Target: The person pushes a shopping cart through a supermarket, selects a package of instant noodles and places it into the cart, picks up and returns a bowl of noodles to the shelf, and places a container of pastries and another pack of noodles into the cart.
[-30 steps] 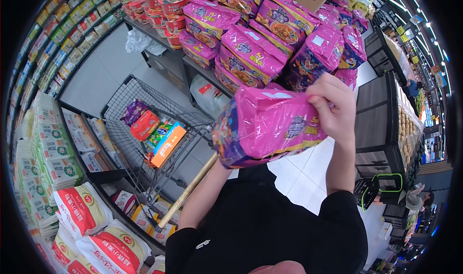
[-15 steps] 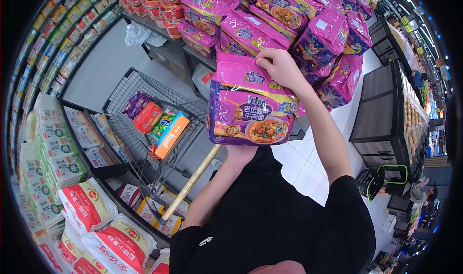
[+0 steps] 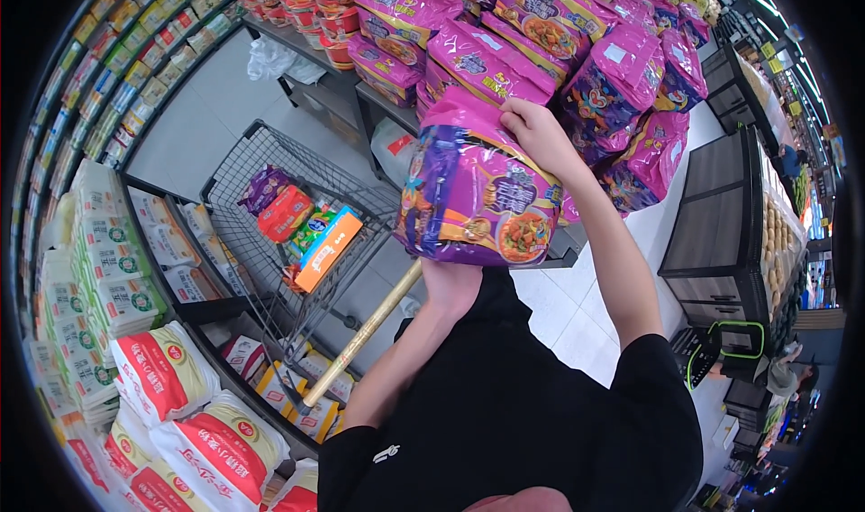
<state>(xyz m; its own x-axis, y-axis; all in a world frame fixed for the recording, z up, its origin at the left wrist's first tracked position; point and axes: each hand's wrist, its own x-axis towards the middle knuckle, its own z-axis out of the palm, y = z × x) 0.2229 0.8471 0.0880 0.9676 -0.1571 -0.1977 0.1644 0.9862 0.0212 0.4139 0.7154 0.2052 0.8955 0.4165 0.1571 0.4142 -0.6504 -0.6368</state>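
Observation:
A purple multipack of instant noodles (image 3: 482, 192), with a bowl of noodles pictured on its front, is held up before my chest. My right hand (image 3: 538, 133) pinches the pack's top edge, fingers closed on the wrapper. Beneath it my left hand (image 3: 453, 287) bears the bottom; its fingers are hidden behind the pack. To the left stands a wire shopping cart (image 3: 225, 165) with a gold-coloured handle (image 3: 365, 336). In the cart lie an orange-and-blue box (image 3: 329, 252), a red packet (image 3: 281, 213), a green packet (image 3: 314, 230) and a purple packet (image 3: 266, 187).
A heap of similar purple noodle packs (image 3: 491, 61) fills the display ahead, beside stacked red noodle tubs (image 3: 333, 12). Bags of flour (image 3: 221, 449) are piled at lower left. Shelves curve along the far left. A dark produce stand (image 3: 712, 233) is on the right.
The noodle pack has turned in my hands, so its side panel now shows more. Both hands still hold it, and the surroundings have shifted slightly right in view.

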